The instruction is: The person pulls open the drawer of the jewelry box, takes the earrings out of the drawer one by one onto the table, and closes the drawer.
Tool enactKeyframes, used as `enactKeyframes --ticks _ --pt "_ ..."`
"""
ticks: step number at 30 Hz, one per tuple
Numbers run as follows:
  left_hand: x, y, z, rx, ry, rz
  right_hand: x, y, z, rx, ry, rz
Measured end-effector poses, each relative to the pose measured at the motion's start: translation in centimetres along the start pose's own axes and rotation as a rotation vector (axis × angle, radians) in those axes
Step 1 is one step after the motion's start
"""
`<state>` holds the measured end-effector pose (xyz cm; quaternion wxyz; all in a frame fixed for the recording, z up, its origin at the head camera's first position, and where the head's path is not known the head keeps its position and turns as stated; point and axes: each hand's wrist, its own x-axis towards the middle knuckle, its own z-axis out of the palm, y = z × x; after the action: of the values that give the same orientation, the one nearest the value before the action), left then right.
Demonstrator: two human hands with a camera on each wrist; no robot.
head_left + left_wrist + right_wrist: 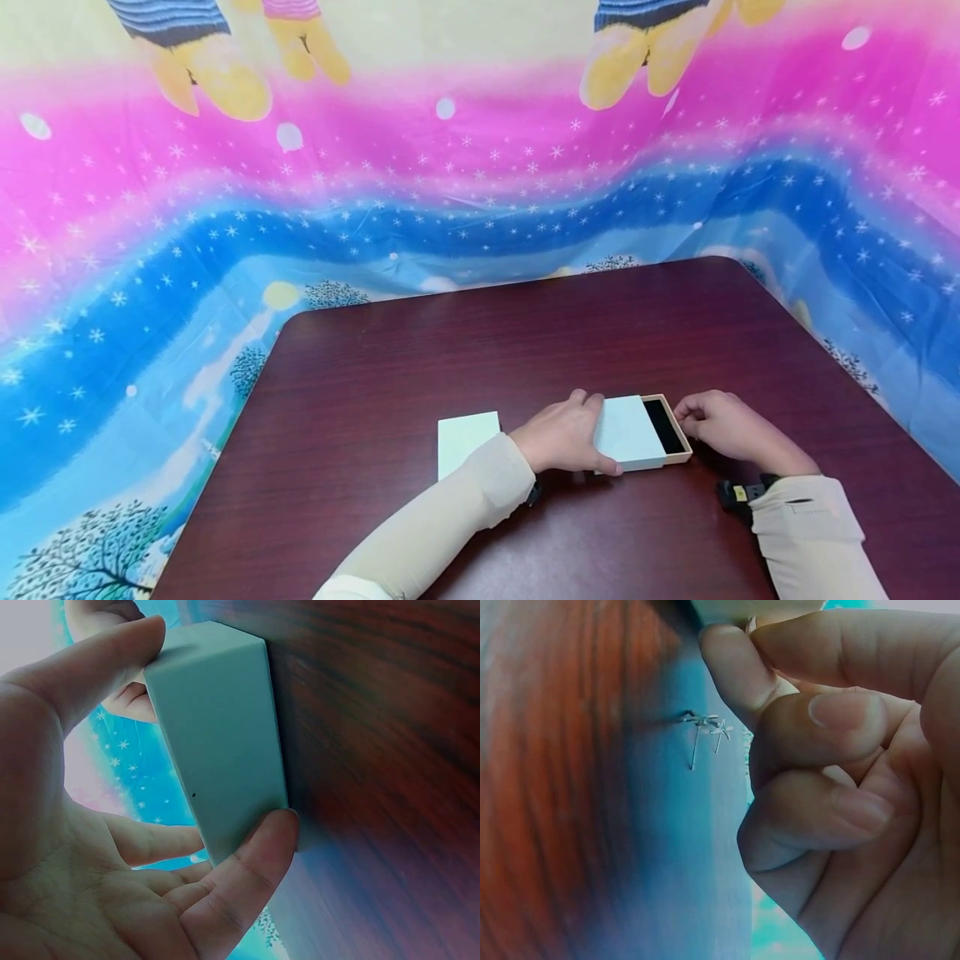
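A white drawer-style gift box lies on the table, its inner tray partly out at the right end and showing a black lining. My left hand grips the sleeve, with the thumb and fingers on opposite sides, as the left wrist view shows on the box side. At the tray's end, my right hand has curled fingers. In the right wrist view its thumb and index finger pinch a small bit at the tray's edge, mostly hidden by the fingertips.
A flat white square piece lies to the left, partly under the left forearm. Small silver star-shaped pieces with thin pins show near the right hand. Behind the dark red-brown table hangs a colourful printed cloth.
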<state>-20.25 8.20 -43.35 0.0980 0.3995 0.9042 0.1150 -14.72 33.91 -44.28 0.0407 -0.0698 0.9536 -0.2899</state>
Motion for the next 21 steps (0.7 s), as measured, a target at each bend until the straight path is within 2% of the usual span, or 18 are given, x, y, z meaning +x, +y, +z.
enactKeyframes --ticks 21 --pt "0.36 0.36 0.11 -0.006 0.004 0.002 0.00 0.46 0.19 0.000 0.003 0.004"
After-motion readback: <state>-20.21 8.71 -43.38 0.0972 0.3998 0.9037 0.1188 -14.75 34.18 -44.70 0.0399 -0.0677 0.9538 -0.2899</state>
